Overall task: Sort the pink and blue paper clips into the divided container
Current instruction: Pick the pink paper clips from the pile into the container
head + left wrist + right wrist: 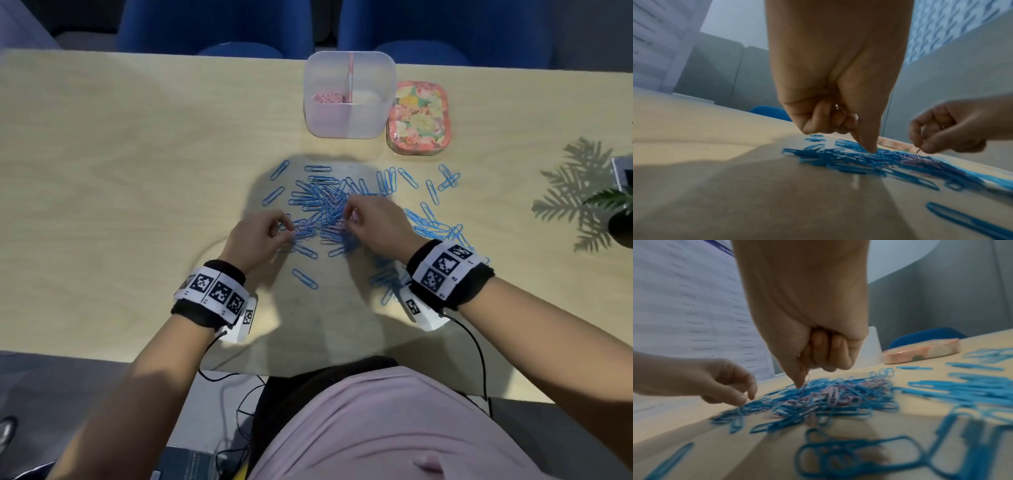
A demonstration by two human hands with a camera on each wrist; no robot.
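Note:
A heap of blue paper clips [325, 205] with a few pink ones [833, 391] mixed in lies mid-table. The clear divided container [349, 126] stands behind it. Pink clips [328, 97] lie in its left half. My right hand [351, 214] hovers over the heap's middle, pinching a pink clip [805, 380] between thumb and forefinger, the other fingers curled. My left hand [289, 229] is at the heap's left edge with its thumb tip [871, 150] on the clips. Its fingers are curled round something small and shiny [837, 106], seemingly a clip.
A floral lid [418, 118] lies right of the container. Loose blue clips [431, 222] spread right and toward me. A potted plant [616, 212] stands at the right edge. Blue chairs [212, 27] line the far side. Cables hang off the near edge.

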